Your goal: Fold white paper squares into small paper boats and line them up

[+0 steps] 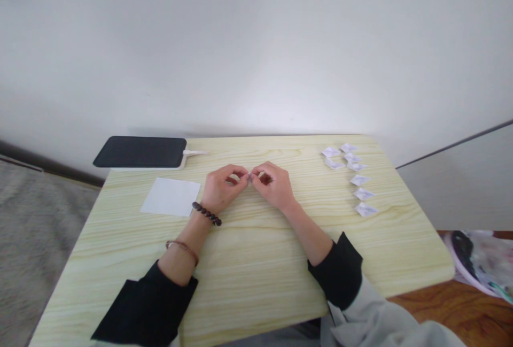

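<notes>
My left hand (224, 187) and my right hand (273, 184) meet at the middle of the table, fingertips almost touching. Between them they pinch a small piece of folded white paper (249, 177), mostly hidden by the fingers. Both hands are closed, thumb against forefinger. Left of my left wrist lies a stack or sheet of square white paper (170, 196). Over to the right, several small folded paper boats (364, 194) stand in a rough column, with two more boats (331, 152) beside its far end.
A dark-screened phone (142, 152) lies at the table's back left, with a white cable (195, 152) at its right end. The wooden table (256, 277) backs onto a white wall (256, 47). On the floor at right stands a bin with a plastic bag (481, 256).
</notes>
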Demonstrator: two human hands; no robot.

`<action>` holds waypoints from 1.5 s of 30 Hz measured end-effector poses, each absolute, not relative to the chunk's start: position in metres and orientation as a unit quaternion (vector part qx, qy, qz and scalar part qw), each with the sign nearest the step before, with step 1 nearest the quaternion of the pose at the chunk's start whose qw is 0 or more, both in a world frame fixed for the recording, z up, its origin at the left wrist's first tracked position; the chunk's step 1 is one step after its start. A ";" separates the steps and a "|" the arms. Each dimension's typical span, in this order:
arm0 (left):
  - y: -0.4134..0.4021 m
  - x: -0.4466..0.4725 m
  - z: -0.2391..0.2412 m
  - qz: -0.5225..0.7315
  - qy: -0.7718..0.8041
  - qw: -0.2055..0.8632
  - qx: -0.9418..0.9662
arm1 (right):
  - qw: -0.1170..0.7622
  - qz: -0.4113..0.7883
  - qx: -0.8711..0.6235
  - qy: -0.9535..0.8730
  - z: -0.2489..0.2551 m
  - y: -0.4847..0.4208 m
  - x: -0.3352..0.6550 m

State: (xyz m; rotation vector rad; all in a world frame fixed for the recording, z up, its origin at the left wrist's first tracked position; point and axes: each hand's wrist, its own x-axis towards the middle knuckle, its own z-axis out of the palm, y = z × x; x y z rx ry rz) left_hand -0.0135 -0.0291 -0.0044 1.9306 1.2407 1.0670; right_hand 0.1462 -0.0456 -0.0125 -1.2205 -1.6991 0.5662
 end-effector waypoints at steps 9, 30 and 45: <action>-0.025 -0.018 -0.004 0.415 0.477 0.331 0.701 | 0.487 0.238 -0.492 -0.681 -0.015 -0.044 0.149; -0.030 -0.010 -0.007 0.471 0.443 0.237 0.725 | 0.495 0.165 -0.484 -0.703 -0.013 -0.046 0.142; -0.026 -0.011 -0.007 0.520 0.456 0.414 0.592 | 0.572 0.295 -0.504 -0.576 -0.017 -0.043 0.145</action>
